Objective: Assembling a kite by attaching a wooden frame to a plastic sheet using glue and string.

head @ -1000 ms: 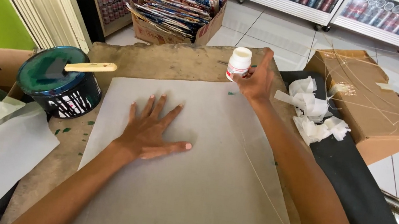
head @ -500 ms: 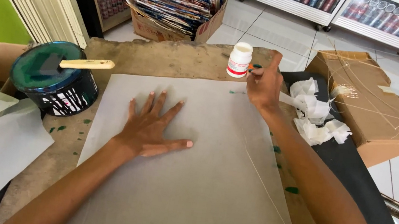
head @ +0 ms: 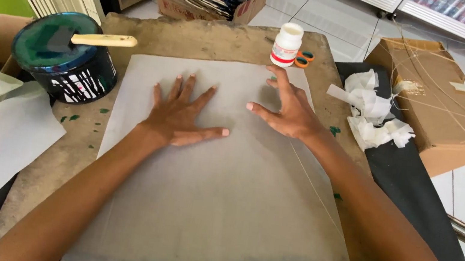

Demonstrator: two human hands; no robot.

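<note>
Left hand (head: 177, 116) flat, fingers spread, pressing grey paper sheet (head: 215, 207); right hand (head: 284, 110) open, fingertips on sheet just beside left; sheet's long axis runs away from person

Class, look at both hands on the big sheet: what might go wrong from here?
1. The right hand is close to the small white bottle; a careless reach might tip it onto the grey sheet.
2. The open paint can with its loose wooden stick stands near the sheet's corner; drips may stain it.
</note>
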